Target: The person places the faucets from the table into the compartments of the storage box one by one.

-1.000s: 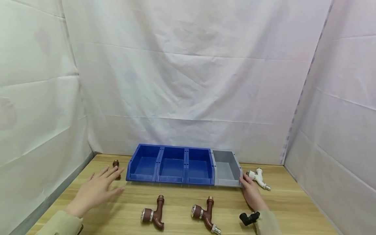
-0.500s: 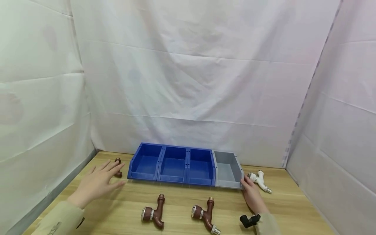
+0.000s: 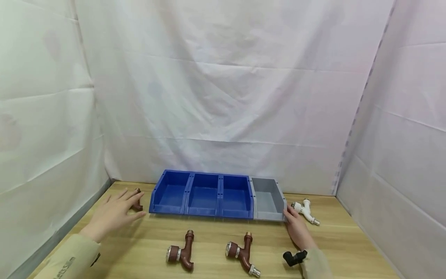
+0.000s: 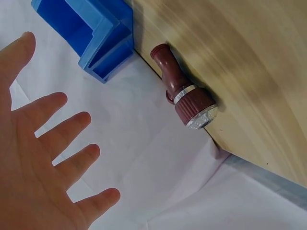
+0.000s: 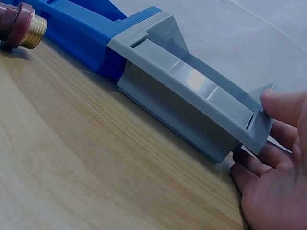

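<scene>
My left hand [image 3: 113, 217] hovers with straight, spread fingers at the left side of the table. It partly covers a dark red tap [image 3: 138, 206] in the head view; the left wrist view shows that tap [image 4: 180, 81] lying apart from the fingers. My right hand [image 3: 297, 228] holds the front right corner of a grey bin [image 3: 269, 217]. In the right wrist view the thumb of the hand [image 5: 278, 191] lies on the corner of the bin [image 5: 177, 93], fingers below and outside it. Several blue bins [image 3: 202, 212] stand in one row with the grey one.
Two more dark red taps lie in front of the row, one at centre left [image 3: 187, 254] and one with a metal nozzle [image 3: 245, 254] at centre right. A white tap [image 3: 306, 211] lies right of the grey bin. White cloth [image 3: 226, 97] hangs behind and at both sides.
My left hand has shifted slightly forward, and more of the tap beside it shows. The right hand keeps its hold on the grey bin. The head view swayed a little.
</scene>
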The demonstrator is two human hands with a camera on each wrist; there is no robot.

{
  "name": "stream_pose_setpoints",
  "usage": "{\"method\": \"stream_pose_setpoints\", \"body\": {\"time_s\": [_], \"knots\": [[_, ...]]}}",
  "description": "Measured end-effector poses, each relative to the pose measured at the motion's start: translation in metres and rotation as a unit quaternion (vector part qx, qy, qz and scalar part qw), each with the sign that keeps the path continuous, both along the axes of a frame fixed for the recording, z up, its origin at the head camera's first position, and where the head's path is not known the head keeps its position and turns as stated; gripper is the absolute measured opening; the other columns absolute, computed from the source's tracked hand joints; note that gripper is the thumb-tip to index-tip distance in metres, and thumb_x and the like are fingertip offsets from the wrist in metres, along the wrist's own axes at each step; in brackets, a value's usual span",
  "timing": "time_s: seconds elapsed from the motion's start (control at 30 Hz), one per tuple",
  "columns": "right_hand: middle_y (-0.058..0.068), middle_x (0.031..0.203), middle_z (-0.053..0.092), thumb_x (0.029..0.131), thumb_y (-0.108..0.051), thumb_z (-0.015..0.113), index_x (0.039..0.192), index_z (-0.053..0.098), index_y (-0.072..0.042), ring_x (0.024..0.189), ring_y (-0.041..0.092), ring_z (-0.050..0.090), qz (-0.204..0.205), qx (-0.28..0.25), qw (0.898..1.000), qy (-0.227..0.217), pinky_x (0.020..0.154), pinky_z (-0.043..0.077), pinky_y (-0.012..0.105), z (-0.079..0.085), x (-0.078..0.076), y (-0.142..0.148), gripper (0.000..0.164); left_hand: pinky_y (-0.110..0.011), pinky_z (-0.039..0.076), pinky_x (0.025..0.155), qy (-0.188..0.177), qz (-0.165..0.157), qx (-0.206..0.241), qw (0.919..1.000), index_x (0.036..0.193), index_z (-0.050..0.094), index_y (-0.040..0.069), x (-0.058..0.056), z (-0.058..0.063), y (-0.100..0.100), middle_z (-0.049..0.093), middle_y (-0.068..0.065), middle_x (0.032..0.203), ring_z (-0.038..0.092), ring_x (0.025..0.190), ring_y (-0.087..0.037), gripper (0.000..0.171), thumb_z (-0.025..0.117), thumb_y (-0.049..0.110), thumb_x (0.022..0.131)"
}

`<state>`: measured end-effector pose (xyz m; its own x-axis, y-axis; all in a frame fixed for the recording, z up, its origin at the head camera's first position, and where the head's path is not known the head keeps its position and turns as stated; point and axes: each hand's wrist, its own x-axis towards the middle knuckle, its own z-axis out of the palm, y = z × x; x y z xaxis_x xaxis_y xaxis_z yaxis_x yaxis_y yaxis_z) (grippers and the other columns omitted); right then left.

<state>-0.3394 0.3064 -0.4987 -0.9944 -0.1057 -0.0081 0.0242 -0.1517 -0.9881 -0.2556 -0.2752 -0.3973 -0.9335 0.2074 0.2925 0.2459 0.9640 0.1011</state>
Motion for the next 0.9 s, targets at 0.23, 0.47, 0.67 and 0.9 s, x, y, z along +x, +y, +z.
{"method": "stream_pose_setpoints", "body": {"time_s": [0.23,0.47,0.67,0.9], "knots": [[0.012,0.161,0.000,0.106,-0.014,0.039,0.155,0.005,-0.001,0.146,0.023,0.003,0.000,-0.016,1.000,0.002,0.116,0.009,0.039,-0.001,0.000,0.000,0.061,-0.072,0.022,0.100,0.000,0.001,0.000,1.0000,0.137,0.055,0.008,-0.004,0.000,-0.002,0.052,-0.020,0.138,0.037,0.130,-0.048,0.076,0.062,0.062,0.084],[0.012,0.161,0.001,0.105,-0.011,0.039,0.154,0.007,0.001,0.146,0.022,0.003,-0.004,-0.027,1.000,0.001,0.116,0.010,0.038,-0.001,-0.002,-0.001,0.060,-0.073,0.024,0.097,-0.001,0.002,0.002,1.0000,0.137,0.056,0.008,-0.006,-0.004,-0.008,0.053,-0.023,0.136,0.039,0.129,-0.049,0.077,0.059,0.065,0.085],[0.011,0.161,0.003,0.105,-0.011,0.039,0.154,0.008,0.000,0.146,0.021,0.004,-0.002,-0.031,0.999,0.005,0.116,0.010,0.036,0.000,-0.003,-0.001,0.059,-0.074,0.024,0.097,-0.004,0.007,0.003,1.0000,0.137,0.055,0.008,-0.007,-0.004,-0.011,0.054,-0.022,0.135,0.039,0.128,-0.050,0.077,0.058,0.065,0.085],[0.012,0.161,-0.001,0.105,-0.013,0.040,0.155,0.005,-0.001,0.146,0.023,0.003,-0.006,-0.024,1.000,-0.002,0.116,0.010,0.038,-0.001,-0.002,-0.001,0.061,-0.073,0.022,0.098,-0.007,0.013,-0.001,0.9999,0.136,0.056,0.007,-0.014,-0.002,-0.011,0.055,-0.020,0.134,0.039,0.128,-0.050,0.081,0.056,0.069,0.084]]}}
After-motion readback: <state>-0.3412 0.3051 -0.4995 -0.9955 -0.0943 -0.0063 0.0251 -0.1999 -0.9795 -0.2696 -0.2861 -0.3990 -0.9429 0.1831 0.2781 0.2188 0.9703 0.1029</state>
